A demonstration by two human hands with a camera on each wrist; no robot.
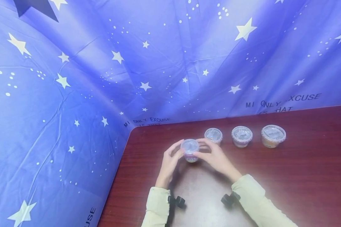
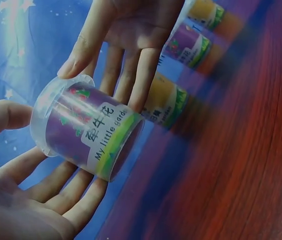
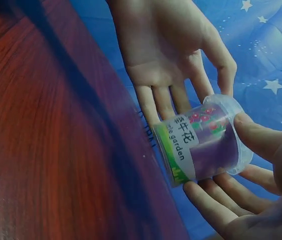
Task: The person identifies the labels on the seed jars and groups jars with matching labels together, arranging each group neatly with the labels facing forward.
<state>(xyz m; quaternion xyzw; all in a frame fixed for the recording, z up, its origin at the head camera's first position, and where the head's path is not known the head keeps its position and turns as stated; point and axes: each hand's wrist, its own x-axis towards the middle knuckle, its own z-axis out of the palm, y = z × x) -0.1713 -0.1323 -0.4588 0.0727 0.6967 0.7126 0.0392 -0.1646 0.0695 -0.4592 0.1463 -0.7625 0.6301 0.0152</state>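
Note:
A clear plastic cup (image 1: 191, 156) with a translucent lid and a purple "My little garden" label is held between both hands, seemingly just above the table. My left hand (image 1: 170, 161) grips it from the left, thumb at the lid and fingers curved along the side. From the other side my right hand (image 1: 217, 157) holds it, its thumb at the lid's rim and fingers behind the cup. In the left wrist view the label (image 2: 101, 132) shows Chinese characters and red flowers; in the right wrist view the cup (image 3: 205, 145) appears tilted by the camera's angle.
Three similar lidded cups stand in a row toward the back: an orange one (image 1: 213, 135) close behind the right hand, a purple one (image 1: 242, 136), and another orange one (image 1: 273, 136). The dark red wooden table (image 1: 307, 176) meets a blue star-patterned curtain (image 1: 170, 56) behind and left.

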